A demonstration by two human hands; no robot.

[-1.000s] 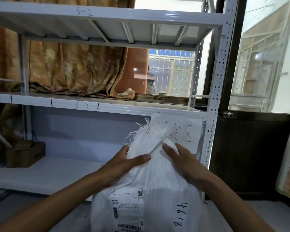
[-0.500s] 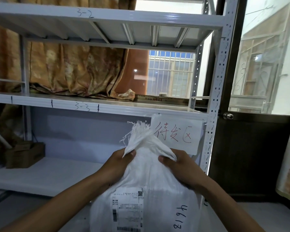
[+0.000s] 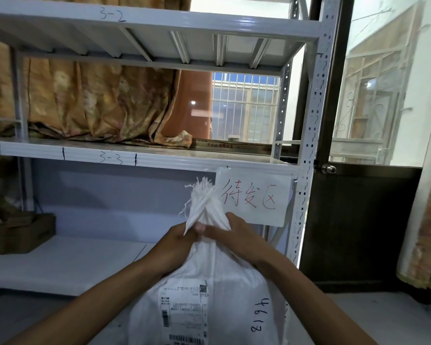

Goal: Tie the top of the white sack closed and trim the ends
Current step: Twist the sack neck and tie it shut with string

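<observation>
A white woven sack (image 3: 224, 290) stands upright in front of me, with a shipping label and a handwritten number on its side. Its top is gathered into a narrow neck, and the frayed mouth (image 3: 204, 195) fans out above my fists. My left hand (image 3: 179, 241) grips the neck from the left. My right hand (image 3: 230, 232) grips it from the right, and the thumbs of both hands meet at the neck. No cord or cutting tool shows.
A white metal shelving rack (image 3: 144, 160) stands right behind the sack, with a white paper sign (image 3: 254, 197) in red writing hanging on it. A cardboard box (image 3: 23, 232) sits on the low shelf at the left. A dark door (image 3: 358, 220) is at the right.
My hands have drawn together and up, squeezing the loose sack top into a tight neck. The frayed mouth now stands bunched above them.
</observation>
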